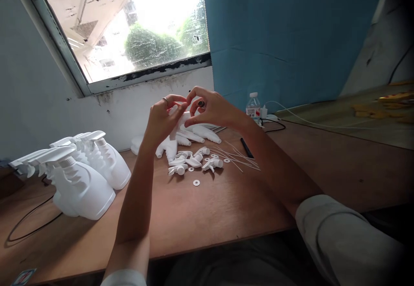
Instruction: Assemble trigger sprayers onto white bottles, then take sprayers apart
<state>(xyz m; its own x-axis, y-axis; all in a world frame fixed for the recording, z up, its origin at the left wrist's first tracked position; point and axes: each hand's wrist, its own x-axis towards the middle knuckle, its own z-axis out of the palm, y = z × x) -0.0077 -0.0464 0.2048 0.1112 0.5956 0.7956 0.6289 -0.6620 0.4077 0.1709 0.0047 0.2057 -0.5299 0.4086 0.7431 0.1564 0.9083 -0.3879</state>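
My left hand [166, 115] is raised over the far part of the table, its thumb and fingertips pinched together. Anything between them is too small or hidden to make out. My right hand [210, 109] meets those fingertips with its curled index finger, while its thumb stays apart below; I see nothing held in it. Just behind the hands lies a pile of white plastic bottles [207, 133], partly covered by my fingers. Nearer to me are several white trigger spray heads [212, 164], a flat white washer [196, 183] and thin white dip tubes [237, 158].
At the left stand several white spray bottles [87, 191] with trigger heads fitted, beside a black cable [29, 210]. A clear plastic bottle [253, 107] and a white charger [263, 112] are at the back right. A black pen-like stick [246, 148] lies near my right forearm.
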